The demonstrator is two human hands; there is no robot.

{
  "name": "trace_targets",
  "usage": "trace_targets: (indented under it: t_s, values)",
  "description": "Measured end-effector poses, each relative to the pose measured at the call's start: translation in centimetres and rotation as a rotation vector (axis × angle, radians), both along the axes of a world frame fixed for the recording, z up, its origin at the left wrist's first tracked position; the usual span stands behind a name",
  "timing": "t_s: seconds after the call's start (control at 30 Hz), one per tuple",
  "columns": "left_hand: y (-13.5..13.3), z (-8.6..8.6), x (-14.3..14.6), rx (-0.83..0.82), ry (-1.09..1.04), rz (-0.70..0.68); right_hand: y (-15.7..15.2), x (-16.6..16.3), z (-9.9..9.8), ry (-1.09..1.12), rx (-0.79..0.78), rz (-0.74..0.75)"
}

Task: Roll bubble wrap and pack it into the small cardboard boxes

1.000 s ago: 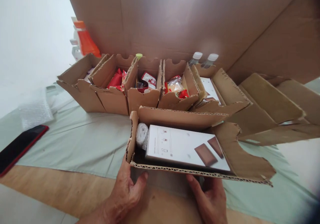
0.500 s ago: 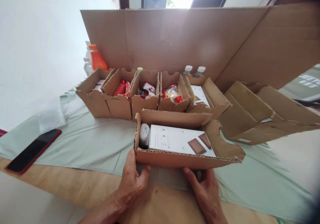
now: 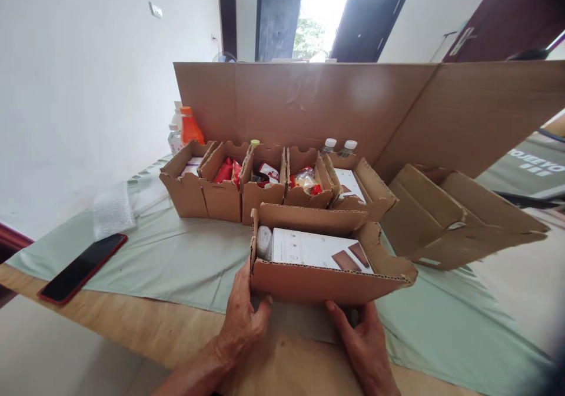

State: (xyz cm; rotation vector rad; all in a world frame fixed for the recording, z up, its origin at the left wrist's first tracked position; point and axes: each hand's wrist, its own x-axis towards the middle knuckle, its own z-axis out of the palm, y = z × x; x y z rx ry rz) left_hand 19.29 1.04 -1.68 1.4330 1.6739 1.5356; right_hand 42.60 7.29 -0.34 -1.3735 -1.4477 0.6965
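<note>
An open cardboard box point(image 3: 322, 281) sits in front of me on a pale green cloth point(image 3: 176, 260). Inside lie a white flat package with brown rectangles point(image 3: 318, 250) and a white bundle point(image 3: 263, 242) at its left end. My left hand point(image 3: 242, 319) grips the box's near left corner, thumb under the front wall. My right hand point(image 3: 364, 343) is at the lower front edge, fingers curled under the box. The box's right flap point(image 3: 392, 258) stands open.
A row of several open cardboard boxes point(image 3: 225, 196) with red snack packets stands behind. A tall cardboard sheet point(image 3: 335, 102) backs them, with bottles point(image 3: 190, 126) beside it. Folded cartons point(image 3: 459, 219) lie right. A red-edged phone point(image 3: 82, 268) and bubble wrap point(image 3: 112, 210) lie left.
The view has tilted up and drawn back, revealing the doorway and room. The box's front wall now stands upright. Both hands stay at the box's near edge.
</note>
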Motion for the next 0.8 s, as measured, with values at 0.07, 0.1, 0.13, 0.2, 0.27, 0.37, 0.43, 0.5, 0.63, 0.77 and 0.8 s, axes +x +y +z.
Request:
trace_targets:
  t_s: [0.07, 0.1, 0.13, 0.2, 0.27, 0.37, 0.43, 0.5, 0.63, 0.77, 0.8]
  values:
    - [0.0, 0.0, 0.0, 0.005, -0.006, -0.005, 0.1, 0.1, -0.1, -0.004, -0.022, 0.008]
    - [0.0, 0.0, 0.1, 0.007, -0.011, -0.008, 0.1, 0.3, -0.2, -0.003, -0.033, 0.015]
    - [0.0, -0.1, 0.1, 0.007, -0.019, -0.010, 0.1, 0.4, -0.2, 0.002, -0.043, 0.019]
    - [-0.1, -0.2, 0.3, 0.003, -0.041, -0.005, 0.1, 0.6, -0.4, 0.015, -0.054, 0.016]
    - [-0.2, -0.2, 0.5, -0.010, -0.069, 0.011, 0.0, 0.6, -0.6, 0.027, -0.049, 0.010]
    - [-0.5, 0.1, 0.7, -0.048, -0.135, 0.016, 0.0, 0.4, -0.5, 0.034, -0.009, -0.003]
    - [-0.5, 0.8, 0.6, -0.094, -0.183, -0.008, 0.2, 0.2, -0.2, 0.049, 0.018, 0.001]
    - [-0.4, 1.6, 0.5, -0.143, -0.216, -0.053, 0.2, 0.3, 0.2, 0.057, 0.010, 0.018]
    - [-1.0, 2.3, 0.9, -0.135, -0.222, -0.075, -1.8, 1.9, 0.4, 0.016, -0.094, 0.012]
    - [-5.1, 1.1, 1.4, -0.110, -0.173, -0.086, -6.7, 3.5, -0.3, 0.010, -0.081, -0.139]
    - [-6.3, 0.8, 1.1, -0.118, -0.164, -0.063, -7.6, 3.4, -0.3, 0.008, -0.064, -0.150]
